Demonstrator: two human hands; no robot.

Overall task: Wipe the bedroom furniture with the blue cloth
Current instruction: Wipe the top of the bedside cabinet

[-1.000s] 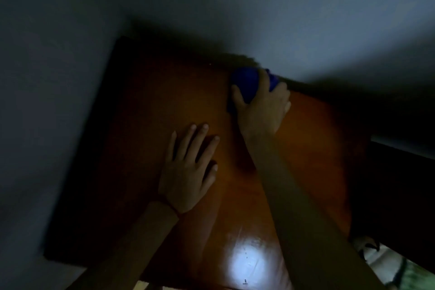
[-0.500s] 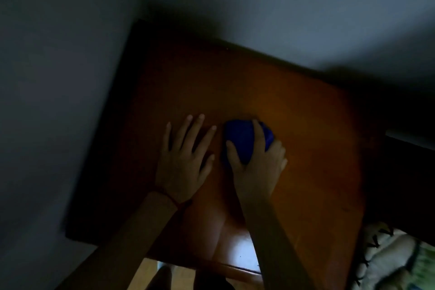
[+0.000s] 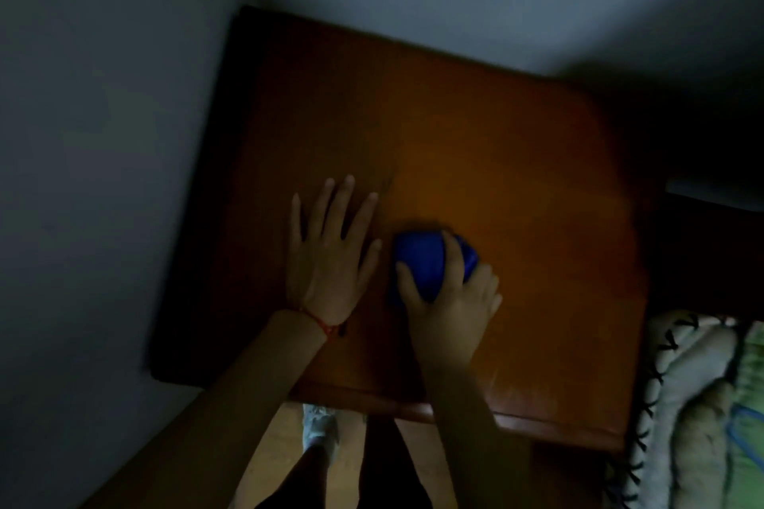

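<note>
The right hand (image 3: 448,302) pressed the bunched blue cloth (image 3: 426,260) under curled fingers near the middle of the wooden tabletop (image 3: 516,161), cloth bulging toward twelve o'clock from its knuckles, while the left hand (image 3: 330,256) lay flat, fingers spread and empty, just beside at nine o'clock.

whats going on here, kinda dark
A person is wiping the top of a wooden bedside cabinet tucked into a corner of the room. The right hand has its grip closed on a bunched blue cloth and presses it on the middle of the top. The left hand lies flat and open on the wood just beside it. A quilted blanket shows at the right edge.
</note>
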